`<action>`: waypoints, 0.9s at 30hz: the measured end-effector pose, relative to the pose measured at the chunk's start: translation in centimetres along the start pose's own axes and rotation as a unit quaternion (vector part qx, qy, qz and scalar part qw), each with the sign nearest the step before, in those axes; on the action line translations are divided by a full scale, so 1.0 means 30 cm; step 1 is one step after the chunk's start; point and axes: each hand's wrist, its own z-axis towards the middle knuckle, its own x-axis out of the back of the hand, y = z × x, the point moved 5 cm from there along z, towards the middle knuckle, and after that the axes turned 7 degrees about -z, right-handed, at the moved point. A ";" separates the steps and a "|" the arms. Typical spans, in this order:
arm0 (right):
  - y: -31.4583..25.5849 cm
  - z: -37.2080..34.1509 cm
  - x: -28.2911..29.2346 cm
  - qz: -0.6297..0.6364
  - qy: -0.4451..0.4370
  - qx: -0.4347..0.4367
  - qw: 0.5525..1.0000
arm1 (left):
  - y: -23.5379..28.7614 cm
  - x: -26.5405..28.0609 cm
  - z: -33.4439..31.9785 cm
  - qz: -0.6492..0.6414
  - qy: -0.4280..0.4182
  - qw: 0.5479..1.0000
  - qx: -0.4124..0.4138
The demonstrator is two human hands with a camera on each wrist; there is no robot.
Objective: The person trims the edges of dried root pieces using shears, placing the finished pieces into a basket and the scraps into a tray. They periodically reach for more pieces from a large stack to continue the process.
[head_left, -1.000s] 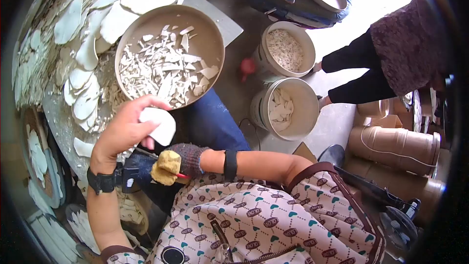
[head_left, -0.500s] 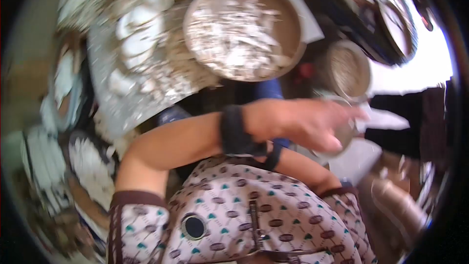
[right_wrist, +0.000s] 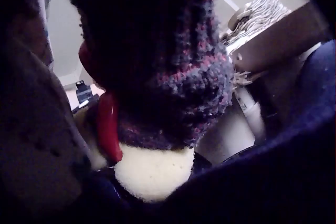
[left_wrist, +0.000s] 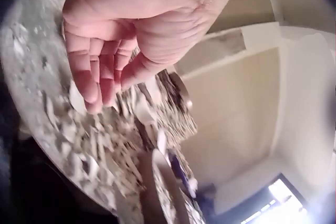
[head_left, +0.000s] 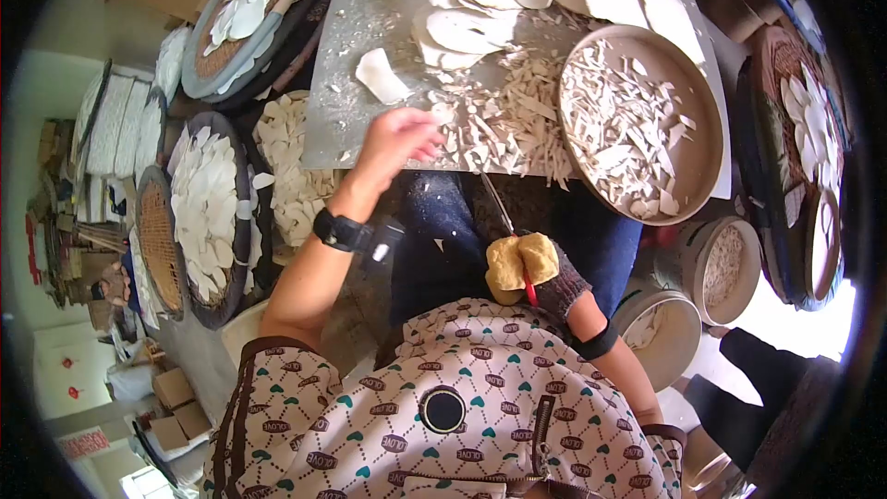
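Fingers (left_wrist: 80, 71) loosely bent, left hand (head_left: 393, 148) over table edge (head_left: 325, 166), right hand (head_left: 561, 294) gripping red-handled tool (head_left: 529, 289), free room above lap (head_left: 430, 231)

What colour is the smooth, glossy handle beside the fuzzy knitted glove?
The handle is red, showing best in the right wrist view.
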 end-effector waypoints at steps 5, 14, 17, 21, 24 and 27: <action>-0.098 0.051 -0.018 -0.086 0.009 0.066 0.994 | -0.099 0.290 0.084 0.080 0.189 0.978 -0.037; -0.044 0.079 -0.094 -0.048 -0.042 0.002 0.998 | 0.019 0.353 0.286 0.512 0.298 0.762 -0.260; -0.091 0.089 -0.086 -0.149 -0.057 0.056 0.986 | 0.013 0.375 0.315 0.413 0.198 0.855 -0.243; -0.116 0.109 -0.085 -0.146 -0.067 0.075 0.984 | -0.103 0.522 0.320 0.206 0.203 0.947 -0.140; -0.100 0.112 -0.096 0.052 -0.094 -0.094 0.990 | -0.050 0.442 0.080 -0.050 0.158 0.985 -0.053; -0.121 0.142 -0.123 0.235 -0.130 -0.099 0.958 | -0.043 0.343 -0.071 -0.146 0.188 0.965 -0.111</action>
